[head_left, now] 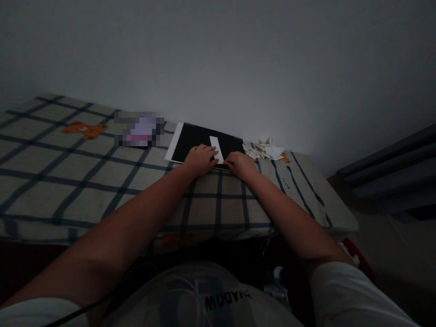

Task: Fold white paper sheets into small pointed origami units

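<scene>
A narrow white paper strip lies on a black notebook cover or sheet, which has small holes along its far edge. My left hand rests palm down on the black surface, its fingers stretched out and touching the strip's left side. At the strip's near end, my right hand has its thumb and fingers pinched together on the strip's lower right corner. White paper shows along the left side of the black sheet. Just beyond my right hand sits a small pile of folded white paper pieces.
A checked cloth covers the table, which stands against a grey wall. To the left lies a pixelated purple item. Dark grey fabric folds are at the right, and a red object is below the table's right end.
</scene>
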{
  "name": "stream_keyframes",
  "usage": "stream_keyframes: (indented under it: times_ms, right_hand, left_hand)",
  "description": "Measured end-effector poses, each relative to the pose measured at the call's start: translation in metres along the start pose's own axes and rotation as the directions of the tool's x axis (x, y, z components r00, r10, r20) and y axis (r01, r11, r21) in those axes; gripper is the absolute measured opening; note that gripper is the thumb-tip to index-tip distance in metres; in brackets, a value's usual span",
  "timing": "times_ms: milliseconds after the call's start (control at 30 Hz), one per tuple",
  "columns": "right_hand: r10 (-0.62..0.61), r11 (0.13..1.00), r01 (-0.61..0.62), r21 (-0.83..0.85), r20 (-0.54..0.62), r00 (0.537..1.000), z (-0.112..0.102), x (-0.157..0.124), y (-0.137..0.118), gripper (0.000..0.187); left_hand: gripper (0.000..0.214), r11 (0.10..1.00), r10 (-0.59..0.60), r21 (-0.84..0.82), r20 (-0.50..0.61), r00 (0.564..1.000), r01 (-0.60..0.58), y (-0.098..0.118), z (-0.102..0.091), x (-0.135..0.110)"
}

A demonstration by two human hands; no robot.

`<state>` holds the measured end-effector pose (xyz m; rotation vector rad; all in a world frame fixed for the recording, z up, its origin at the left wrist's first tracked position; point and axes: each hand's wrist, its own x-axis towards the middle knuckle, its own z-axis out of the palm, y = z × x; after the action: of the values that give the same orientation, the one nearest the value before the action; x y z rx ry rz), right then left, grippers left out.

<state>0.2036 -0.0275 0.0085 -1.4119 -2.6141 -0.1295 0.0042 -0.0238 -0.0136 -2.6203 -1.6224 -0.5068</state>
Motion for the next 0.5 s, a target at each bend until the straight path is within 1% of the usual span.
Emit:
stream_keyframes:
  times_ms: [133, 267, 367, 500]
  right_hand:
    - [0.002, 0.999, -0.003, 0.035, 0.008, 1.0, -0.002, 0.001, 0.002, 0.023]
    - [0.034, 0.995, -0.041, 0.095, 0.076, 0.997, -0.008, 0.007, 0.004, 0.021]
    - [0.052, 0.995, -0.059, 0.074, 0.1, 0.994, -0.012, 0.01, 0.003, 0.021]
    - [0.053, 0.997, -0.057, 0.044, 0.092, 0.994, -0.013, 0.012, 0.001, 0.022]
  left_hand:
    - [0.045, 1.0, 0.009, 0.005, -0.009, 1.0, -0.009, -0.001, 0.0, 0.0]
    - [0.046, 1.0, 0.006, -0.005, 0.0, 1.0, -0.006, -0.001, 0.0, 0.0]
    - [0.045, 1.0, 0.0, -0.008, 0.014, 1.0, 0.0, -0.002, 0.001, 0.001]
    - [0.045, 1.0, 0.0, -0.007, 0.016, 1.0, 0.0, -0.002, 0.001, 0.001]
